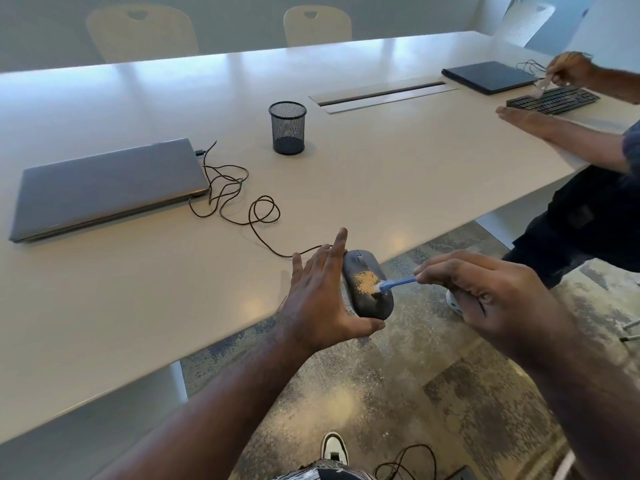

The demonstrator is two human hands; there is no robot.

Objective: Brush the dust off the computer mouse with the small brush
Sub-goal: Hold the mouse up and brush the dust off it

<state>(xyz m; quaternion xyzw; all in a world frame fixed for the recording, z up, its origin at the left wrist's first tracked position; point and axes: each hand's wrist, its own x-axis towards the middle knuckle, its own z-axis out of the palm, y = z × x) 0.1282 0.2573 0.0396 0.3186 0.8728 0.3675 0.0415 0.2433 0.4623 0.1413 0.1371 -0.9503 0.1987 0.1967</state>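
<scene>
A dark grey computer mouse [375, 303] with a patch of tan dust on its back is held just past the front edge of the white table [381, 174]. My left hand [320, 296] grips it, thumb under its rear end and fingers along its left side. A thin black cable [242, 202] runs from the mouse to a closed grey laptop [107, 187]. My right hand [485, 292] pinches a small blue brush [398, 283]. Its pale bristles touch the right edge of the dust patch.
A black mesh pen cup [288, 128] stands mid-table. At the far right another person brushes a black keyboard [554, 100] beside a dark closed laptop [491, 77]. Chairs line the table's far side. My shoe [333, 445] and a loose cable lie on the mottled floor.
</scene>
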